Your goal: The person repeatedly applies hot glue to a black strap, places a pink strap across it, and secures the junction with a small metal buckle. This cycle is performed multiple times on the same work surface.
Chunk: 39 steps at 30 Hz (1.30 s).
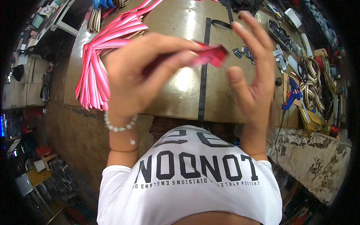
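Observation:
My left hand (pixel 135 71), with a beaded bracelet at its wrist, is pinched on a shiny red-pink folded strip (pixel 213 56). The strip is smeared by motion, and part of it is hidden inside the palm. To its right, my right hand (pixel 255 71) is raised with thumb and fingers apart, holding nothing. Beyond the left hand lies a fanned bundle of pink and white webbing straps (pixel 93 71) on the table. A few small dark buckles (pixel 245 51) rest on the table between the right hand's thumb and fingers.
A black strap (pixel 202 84) runs across the metal-topped table (pixel 168 99). At right are a box of dark buckles (pixel 280 34), a blue glue gun (pixel 292 94) and coiled cords (pixel 313 84). Black material (pixel 245 5) lies at the far edge.

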### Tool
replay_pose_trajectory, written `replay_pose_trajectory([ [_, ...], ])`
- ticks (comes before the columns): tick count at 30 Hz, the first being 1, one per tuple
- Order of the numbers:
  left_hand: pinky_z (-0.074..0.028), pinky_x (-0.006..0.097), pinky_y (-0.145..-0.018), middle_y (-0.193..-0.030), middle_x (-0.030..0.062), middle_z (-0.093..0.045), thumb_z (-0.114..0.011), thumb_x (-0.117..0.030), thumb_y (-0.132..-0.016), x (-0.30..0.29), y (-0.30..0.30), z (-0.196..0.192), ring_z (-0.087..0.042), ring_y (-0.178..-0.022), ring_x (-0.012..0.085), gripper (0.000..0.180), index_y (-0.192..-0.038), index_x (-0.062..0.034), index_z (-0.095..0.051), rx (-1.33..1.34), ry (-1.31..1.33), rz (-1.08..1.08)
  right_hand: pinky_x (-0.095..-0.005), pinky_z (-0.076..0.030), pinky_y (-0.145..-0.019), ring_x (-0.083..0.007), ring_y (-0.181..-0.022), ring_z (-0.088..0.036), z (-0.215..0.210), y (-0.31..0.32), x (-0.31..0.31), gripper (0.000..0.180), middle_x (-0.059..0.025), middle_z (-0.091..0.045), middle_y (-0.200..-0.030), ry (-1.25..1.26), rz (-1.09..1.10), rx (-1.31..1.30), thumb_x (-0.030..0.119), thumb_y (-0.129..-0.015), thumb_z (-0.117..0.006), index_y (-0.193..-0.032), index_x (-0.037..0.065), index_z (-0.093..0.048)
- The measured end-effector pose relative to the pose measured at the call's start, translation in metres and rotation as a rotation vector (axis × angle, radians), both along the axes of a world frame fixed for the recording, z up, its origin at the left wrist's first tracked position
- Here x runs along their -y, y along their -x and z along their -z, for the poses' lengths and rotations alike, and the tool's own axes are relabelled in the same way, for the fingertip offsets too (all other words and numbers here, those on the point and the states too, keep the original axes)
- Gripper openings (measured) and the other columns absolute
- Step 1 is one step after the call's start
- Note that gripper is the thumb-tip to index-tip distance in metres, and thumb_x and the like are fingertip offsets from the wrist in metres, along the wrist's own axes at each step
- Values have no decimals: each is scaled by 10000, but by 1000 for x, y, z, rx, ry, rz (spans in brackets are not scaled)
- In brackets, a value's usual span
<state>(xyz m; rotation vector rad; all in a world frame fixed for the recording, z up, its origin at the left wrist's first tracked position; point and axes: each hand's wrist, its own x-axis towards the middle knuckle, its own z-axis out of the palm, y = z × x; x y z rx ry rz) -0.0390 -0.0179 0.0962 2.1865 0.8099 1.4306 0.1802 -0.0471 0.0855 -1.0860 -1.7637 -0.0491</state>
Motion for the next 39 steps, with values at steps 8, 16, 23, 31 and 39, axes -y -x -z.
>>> replay_pose_trajectory([
  [8, -514, 326, -668, -837, 190, -705, -707, -208, -882, -14, -40, 91, -672, -701, 230, 248, -958, 28, -713, -80, 579, -40, -223, -472, -696, -88, -763, -584, 85, 1, -2, 247, -58, -684, -960, 662, 39, -293, 117, -888, -713, -1105, 2, -689],
  [16, -528, 348, -707, -847, 211, -694, -704, -151, -867, -7, -42, 131, -689, -762, 288, 200, -927, 40, -702, -170, 699, -78, -348, -523, -752, -284, -826, -675, 126, -6, 2, 196, -163, -683, -950, 749, 71, -231, 153, -892, -686, -1016, 2, -701],
  [23, -522, 369, -686, -824, 207, -682, -703, -133, -856, -4, -43, 130, -674, -734, 303, 179, -907, 38, -695, -196, 660, -118, -376, -523, -709, -304, -779, -660, 118, -1, -1, 184, -142, -665, -916, 726, 103, -124, 188, -899, -678, -1006, 42, -709],
  [31, -466, 382, -754, -910, 74, -627, -696, -111, -829, 2, -50, 135, -591, -849, 269, 114, -937, -92, -728, -408, 237, -233, -421, -511, -779, -296, -950, -619, 124, 18, 12, 182, -104, -629, -1073, 629, 278, 198, 170, -888, -647, -1043, 100, -711],
  [39, -445, 381, -820, -944, 63, -604, -696, -86, -811, 3, -49, 141, -559, -900, 262, 184, -983, -125, -747, -420, 194, -157, -409, -441, -945, -304, -1008, -590, 122, -117, 60, 281, -149, -656, -975, 495, 742, -394, 278, -881, -713, -845, 3, -669],
])
